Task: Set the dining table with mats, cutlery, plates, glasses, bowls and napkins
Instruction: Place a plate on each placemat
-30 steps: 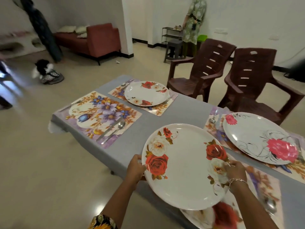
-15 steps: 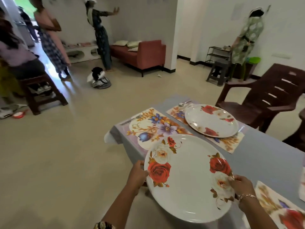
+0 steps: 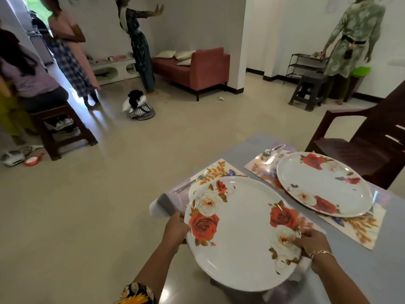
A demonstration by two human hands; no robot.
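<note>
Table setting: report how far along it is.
Done: the far plate, spoon and knife sit on the far mat. In hand: left hand and right hand hold the rose plate over the near mat, where a fork lies. Left: no glasses, bowls or napkins are in view.

Grey table [image 3: 385,273]: near floral mat [image 3: 219,170], far floral mat [image 3: 361,229], just apart.
</note>
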